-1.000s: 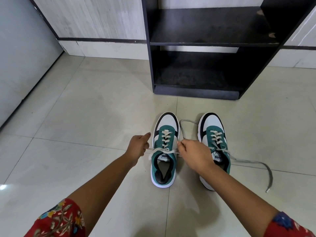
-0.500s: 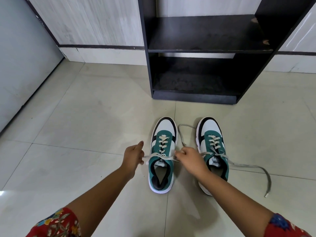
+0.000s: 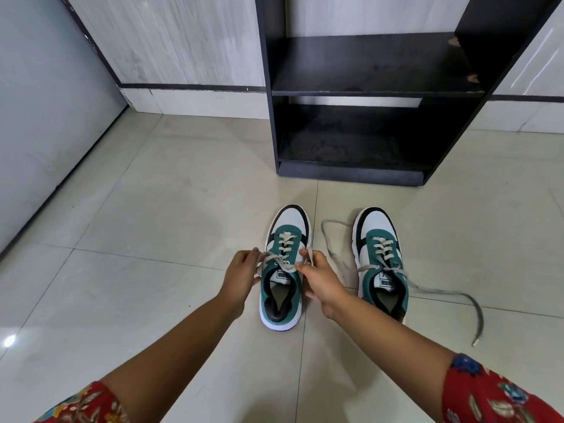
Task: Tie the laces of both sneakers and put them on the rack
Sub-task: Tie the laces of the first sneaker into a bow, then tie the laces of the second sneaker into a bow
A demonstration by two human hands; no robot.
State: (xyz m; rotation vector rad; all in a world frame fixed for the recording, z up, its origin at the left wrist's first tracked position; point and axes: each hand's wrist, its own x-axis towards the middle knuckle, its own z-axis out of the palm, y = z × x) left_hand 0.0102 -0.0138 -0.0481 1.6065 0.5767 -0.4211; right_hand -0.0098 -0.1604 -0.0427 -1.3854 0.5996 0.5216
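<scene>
Two green, white and black sneakers stand side by side on the tiled floor, toes pointing at the rack. My left hand [image 3: 241, 274] and my right hand [image 3: 319, 279] flank the left sneaker [image 3: 285, 239], each pinching one end of its cream lace [image 3: 285, 265] across the tongue. The right sneaker [image 3: 380, 261] is untied. Its grey lace [image 3: 451, 296] trails loose over the floor to the right, and its other end loops between the two shoes. The black rack [image 3: 375, 93] stands just beyond, with two bare shelves.
A grey door or panel [image 3: 39, 117] closes off the left side. A pale wall with a dark skirting stripe [image 3: 189, 87] runs behind the rack. Bare floor tiles [image 3: 152, 209] lie between the shoes and the rack and to the left.
Both hands have come closer together over the left sneaker, slackening the lace they held stretched. The view has tilted so the rack sits lower in the frame.
</scene>
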